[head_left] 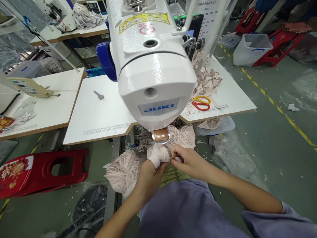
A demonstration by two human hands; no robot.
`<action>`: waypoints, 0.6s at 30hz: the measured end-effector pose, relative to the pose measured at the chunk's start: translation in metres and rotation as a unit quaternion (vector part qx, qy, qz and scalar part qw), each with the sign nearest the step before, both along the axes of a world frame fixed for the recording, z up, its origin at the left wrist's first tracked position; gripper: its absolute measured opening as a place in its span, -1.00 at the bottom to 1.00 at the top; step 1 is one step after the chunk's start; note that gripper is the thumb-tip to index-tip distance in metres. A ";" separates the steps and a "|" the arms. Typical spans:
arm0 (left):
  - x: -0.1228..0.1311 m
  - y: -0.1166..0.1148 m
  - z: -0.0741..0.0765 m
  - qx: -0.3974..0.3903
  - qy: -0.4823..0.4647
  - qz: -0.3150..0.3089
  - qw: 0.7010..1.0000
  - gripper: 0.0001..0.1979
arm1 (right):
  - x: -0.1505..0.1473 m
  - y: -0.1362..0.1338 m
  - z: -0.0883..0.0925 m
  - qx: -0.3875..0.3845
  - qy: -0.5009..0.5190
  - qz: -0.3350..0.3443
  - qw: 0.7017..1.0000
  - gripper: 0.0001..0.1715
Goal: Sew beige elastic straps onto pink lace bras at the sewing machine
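Note:
My left hand (155, 167) has its fingers wrapped in white tape and is pinched on pale pink lace fabric (123, 172) just below the head of a white sewing machine (151, 62). My right hand (184, 158) meets it from the right, its fingers closed on the same fabric. More of the lace piece (184, 135) bunches behind the hands and hangs down to the left over my lap. The needle area is hidden behind the machine head.
White sewing table (99, 115) with a printed ruler edge, red and yellow scissors (201, 102) and pink straps (206, 77) on it. A red plastic stool (42, 172) lies lower left. A clear bin (250, 48) and yellow floor tape (274, 104) at right.

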State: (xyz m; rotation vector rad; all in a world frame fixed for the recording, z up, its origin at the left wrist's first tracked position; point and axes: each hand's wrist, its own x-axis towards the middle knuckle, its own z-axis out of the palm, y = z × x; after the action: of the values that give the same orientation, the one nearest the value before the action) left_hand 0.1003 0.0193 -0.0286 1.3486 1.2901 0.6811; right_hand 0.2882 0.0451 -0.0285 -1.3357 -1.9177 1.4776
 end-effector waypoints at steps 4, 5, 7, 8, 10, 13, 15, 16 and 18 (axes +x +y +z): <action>-0.001 0.003 0.001 -0.002 -0.011 0.009 1.000 -0.81 | 0.003 0.008 -0.004 -0.004 -0.022 0.007 1.000 -0.91; -0.001 0.004 0.001 -0.005 -0.017 0.010 1.000 -0.82 | 0.003 0.010 -0.006 -0.006 -0.023 0.016 1.000 -0.89; 0.000 0.006 0.004 -0.019 -0.025 0.010 0.999 -0.80 | 0.004 0.016 -0.011 -0.016 -0.004 0.043 0.999 -0.87; 0.001 0.007 0.005 -0.029 -0.029 0.010 0.999 -0.79 | 0.005 0.018 -0.013 -0.030 0.013 0.052 0.998 -0.86; 0.001 0.009 0.007 -0.052 -0.035 0.013 0.998 -0.76 | 0.004 0.022 -0.015 -0.079 0.050 0.056 0.994 -0.83; 0.000 0.013 0.008 -0.079 -0.052 0.015 0.995 -0.73 | 0.001 0.023 -0.016 -0.168 0.090 0.039 0.981 -0.77; -0.001 0.016 0.009 -0.093 -0.062 0.013 0.994 -0.70 | 0.000 0.022 -0.014 -0.217 0.108 0.021 0.970 -0.73; -0.001 0.017 0.009 -0.102 -0.067 0.013 0.992 -0.67 | -0.001 0.021 -0.013 -0.235 0.115 0.011 0.965 -0.72; 0.000 0.020 0.009 -0.118 -0.076 0.017 0.990 -0.62 | -0.001 0.019 -0.012 -0.248 0.117 -0.002 0.962 -0.70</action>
State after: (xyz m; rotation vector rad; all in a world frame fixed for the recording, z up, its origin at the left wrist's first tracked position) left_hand 0.1003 0.0391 -0.0191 1.0646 1.2320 0.6204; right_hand 0.2872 0.0643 -0.0401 -1.2765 -1.4469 2.1021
